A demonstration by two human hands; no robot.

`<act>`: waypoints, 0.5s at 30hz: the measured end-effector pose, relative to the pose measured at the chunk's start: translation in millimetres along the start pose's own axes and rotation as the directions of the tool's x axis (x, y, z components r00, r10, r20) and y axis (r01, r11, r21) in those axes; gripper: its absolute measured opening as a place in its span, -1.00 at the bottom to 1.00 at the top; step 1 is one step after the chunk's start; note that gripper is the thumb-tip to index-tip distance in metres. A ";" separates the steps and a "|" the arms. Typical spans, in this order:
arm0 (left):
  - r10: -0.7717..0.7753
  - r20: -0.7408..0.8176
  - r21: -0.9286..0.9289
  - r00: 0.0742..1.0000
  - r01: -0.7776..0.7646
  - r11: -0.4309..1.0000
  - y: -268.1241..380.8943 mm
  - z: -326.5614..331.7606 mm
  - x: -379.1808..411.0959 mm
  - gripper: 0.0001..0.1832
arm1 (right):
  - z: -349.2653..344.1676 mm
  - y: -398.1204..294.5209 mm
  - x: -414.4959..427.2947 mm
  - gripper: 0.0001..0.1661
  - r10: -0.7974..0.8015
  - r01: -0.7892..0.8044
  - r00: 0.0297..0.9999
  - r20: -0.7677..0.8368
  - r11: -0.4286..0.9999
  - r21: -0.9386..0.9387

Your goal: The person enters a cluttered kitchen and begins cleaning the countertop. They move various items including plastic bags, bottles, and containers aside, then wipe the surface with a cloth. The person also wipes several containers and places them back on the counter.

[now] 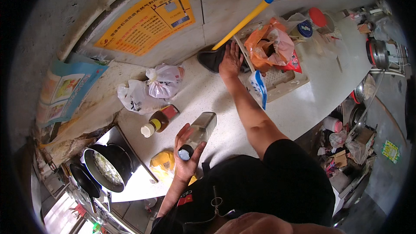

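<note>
A clear, square-sided glass bottle with a dark-rimmed cap is gripped in my left hand, its cap end towards me. My right hand lies flat, fingers slightly spread, on a dark cloth at the back of the white speckled countertop. That cloth sits by the foot of the wall, beside a beige plastic basket. On the counter left of the glass bottle lies a brown sauce bottle with a white cap. A yellow plastic bag is partly hidden behind my left hand.
Tied white plastic bags stand near the wall. A pan of food sits on the stove at left. An orange bag fills the basket, with lidded jars behind it. A yellow gas pipe runs down the wall.
</note>
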State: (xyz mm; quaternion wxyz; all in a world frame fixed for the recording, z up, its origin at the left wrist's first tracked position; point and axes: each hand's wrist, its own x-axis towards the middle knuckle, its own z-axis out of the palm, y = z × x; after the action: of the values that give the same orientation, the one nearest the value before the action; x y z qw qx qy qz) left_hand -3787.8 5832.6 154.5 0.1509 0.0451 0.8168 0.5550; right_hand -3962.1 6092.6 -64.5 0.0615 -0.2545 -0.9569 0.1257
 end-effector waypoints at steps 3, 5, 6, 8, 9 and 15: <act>0.027 0.029 -0.009 0.999 -0.027 1.000 3.5 1.7 6.3 -0.42 | 6.1 15.7 -0.8 -0.39 -0.085 0.086 0.995 -0.045 0.996 0.025; 0.060 0.017 0.005 0.998 -0.060 0.998 1.4 2.7 6.8 -0.41 | 5.7 19.5 -23.2 -0.42 -0.229 0.233 0.971 -0.070 0.970 0.064; 0.058 0.017 0.004 0.998 -0.058 0.998 2.3 4.0 11.0 -0.42 | 9.5 24.8 -47.1 -0.44 -0.313 0.322 0.943 -0.118 0.945 0.067; 0.054 -0.029 -0.006 0.998 -0.055 0.998 12.9 10.4 18.5 -0.43 | -0.5 28.4 -106.5 -0.46 -0.459 0.458 0.889 0.000 0.887 0.062; 0.108 -0.070 0.025 0.992 -0.106 0.994 13.4 10.5 22.6 -0.43 | -24.3 25.1 -142.4 -0.47 -0.505 0.502 0.848 0.159 0.863 0.062; 0.212 -0.218 -0.024 0.953 -0.222 0.975 19.0 37.0 95.9 -0.46 | -78.9 108.9 -301.0 -0.59 -0.785 0.713 0.588 0.195 0.617 0.334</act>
State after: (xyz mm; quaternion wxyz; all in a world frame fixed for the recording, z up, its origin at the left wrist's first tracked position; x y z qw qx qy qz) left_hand -3869.7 5896.0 140.6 0.0014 0.0710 0.8047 0.5894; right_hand -3636.7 6049.2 -34.4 -0.0204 0.2077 -0.9500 0.2325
